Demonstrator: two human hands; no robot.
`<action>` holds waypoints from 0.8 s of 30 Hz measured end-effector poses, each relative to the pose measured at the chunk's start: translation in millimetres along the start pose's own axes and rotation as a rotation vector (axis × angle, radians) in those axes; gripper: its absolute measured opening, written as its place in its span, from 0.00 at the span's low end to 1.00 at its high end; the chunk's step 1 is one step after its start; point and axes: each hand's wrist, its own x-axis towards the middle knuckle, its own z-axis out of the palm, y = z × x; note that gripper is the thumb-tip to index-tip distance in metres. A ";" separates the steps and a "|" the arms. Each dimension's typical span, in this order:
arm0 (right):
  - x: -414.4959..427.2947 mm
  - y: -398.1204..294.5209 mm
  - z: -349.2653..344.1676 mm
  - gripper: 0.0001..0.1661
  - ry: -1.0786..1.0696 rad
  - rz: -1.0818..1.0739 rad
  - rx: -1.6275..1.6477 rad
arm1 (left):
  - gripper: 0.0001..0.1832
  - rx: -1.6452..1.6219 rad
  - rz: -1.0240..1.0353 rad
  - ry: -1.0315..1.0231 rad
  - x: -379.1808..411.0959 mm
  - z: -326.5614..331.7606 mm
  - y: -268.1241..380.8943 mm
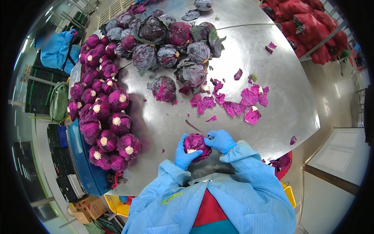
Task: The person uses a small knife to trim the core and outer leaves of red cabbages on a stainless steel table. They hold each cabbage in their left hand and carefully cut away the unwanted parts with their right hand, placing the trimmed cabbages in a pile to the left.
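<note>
Blue gloves cover both of my hands. My left hand (185, 155) is closed around the left side of a red cabbage (196, 143), whose pale cut stem faces my thumb. In my right hand (220, 141) is the handle of a knife (195, 126); its thin blade points up and left, past the cabbage's far side. My right fingers also touch the cabbage's right side. Beyond my hands, torn purple leaves (232, 107) lie scattered over the stainless steel table (163, 124).
Trimmed red cabbages (100, 109) are heaped along the left, partly above a blue bin (87, 166). Untrimmed cabbages (146, 57) fill the far side. Red mesh sacks (306, 25) stand at the far right. A leaf-filled red container (283, 166) sits below the right edge. Another person (57, 48) works at far left.
</note>
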 end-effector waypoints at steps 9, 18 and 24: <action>-17.5 15.3 14.7 0.14 0.193 -0.357 -0.214 | 0.57 -0.107 0.044 -0.103 -4.9 -7.6 1.6; -27.9 11.1 15.3 0.17 0.228 -0.350 -0.208 | 0.56 -0.148 0.083 -0.143 -9.7 -9.8 0.4; -25.2 5.5 11.0 0.27 -0.055 0.052 0.374 | 0.58 -0.038 0.175 -0.170 -2.3 -14.5 -24.4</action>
